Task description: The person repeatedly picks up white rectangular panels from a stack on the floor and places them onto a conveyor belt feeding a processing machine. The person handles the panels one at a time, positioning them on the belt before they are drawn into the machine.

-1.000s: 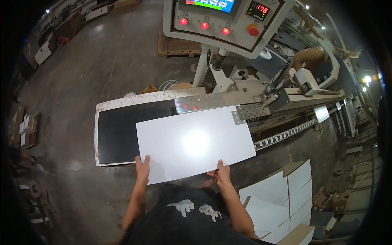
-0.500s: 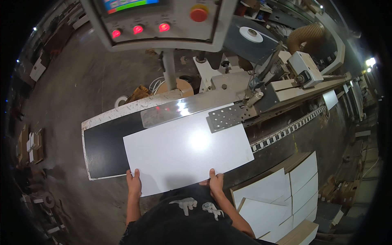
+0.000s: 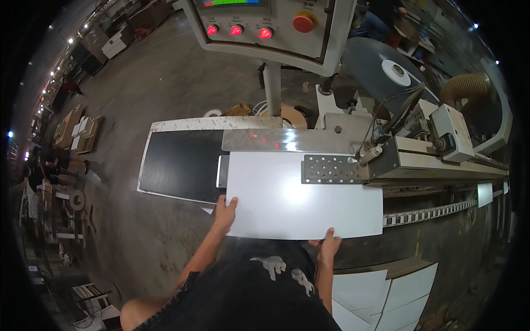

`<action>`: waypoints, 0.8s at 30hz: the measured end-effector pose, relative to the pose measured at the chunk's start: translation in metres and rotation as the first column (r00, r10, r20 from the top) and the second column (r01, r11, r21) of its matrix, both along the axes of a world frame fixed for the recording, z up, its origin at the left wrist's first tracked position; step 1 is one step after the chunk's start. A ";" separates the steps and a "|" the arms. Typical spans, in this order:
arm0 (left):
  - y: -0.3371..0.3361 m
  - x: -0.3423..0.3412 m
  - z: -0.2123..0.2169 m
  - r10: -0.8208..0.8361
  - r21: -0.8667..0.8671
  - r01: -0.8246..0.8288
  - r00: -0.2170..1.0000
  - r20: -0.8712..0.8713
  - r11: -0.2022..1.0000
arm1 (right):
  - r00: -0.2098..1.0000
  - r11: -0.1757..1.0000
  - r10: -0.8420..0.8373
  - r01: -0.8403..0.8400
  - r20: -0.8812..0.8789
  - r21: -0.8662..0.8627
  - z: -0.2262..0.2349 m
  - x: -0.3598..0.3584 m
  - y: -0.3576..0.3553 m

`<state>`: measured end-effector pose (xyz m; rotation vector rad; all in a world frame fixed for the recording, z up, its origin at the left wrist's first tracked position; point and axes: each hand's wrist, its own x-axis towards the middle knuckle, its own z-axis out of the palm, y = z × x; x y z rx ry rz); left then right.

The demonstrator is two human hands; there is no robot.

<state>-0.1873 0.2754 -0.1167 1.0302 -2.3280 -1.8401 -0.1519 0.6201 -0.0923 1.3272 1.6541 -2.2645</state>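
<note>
A white rectangular panel (image 3: 265,204) lies flat on the machine's feed table, its far edge along the shiny metal fence (image 3: 259,140). Its right part passes beneath a perforated metal plate (image 3: 331,169). My left hand (image 3: 224,212) grips the panel's left edge near the front corner, thumb on top and fingers hidden below. My right hand (image 3: 329,245) holds the front edge right of the middle, thumb on top as well. Left of the panel, a small dark block with a pale edge (image 3: 222,171) stands on the black table surface (image 3: 179,163).
Over the far side hangs a control panel (image 3: 265,27) with lit red knobs and a red stop button (image 3: 305,22). The machine's beam (image 3: 436,165) and a roller track (image 3: 430,213) run off rightward. Stacked white panels (image 3: 406,287) stand at the lower right. Another person (image 3: 378,19) is in the background.
The white panel has turned to lie square against the fence and sits farther under the perforated plate. My left hand has shifted from its front corner to its left edge. The whole view has turned.
</note>
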 end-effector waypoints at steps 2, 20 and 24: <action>0.018 -0.001 -0.007 -0.004 -0.018 0.004 0.999 0.041 1.000 | 0.999 0.999 -0.006 0.008 -0.048 0.041 0.002 -0.003 0.016; 0.011 -0.004 0.060 -0.602 0.174 0.636 0.770 -0.212 0.752 | 0.507 0.398 -0.816 0.841 0.278 -0.367 -0.108 -0.007 -0.001; -0.021 0.009 0.080 -0.703 0.119 0.736 0.673 -0.227 0.666 | 0.452 0.465 -0.880 0.883 -0.146 -0.069 -0.007 0.003 0.011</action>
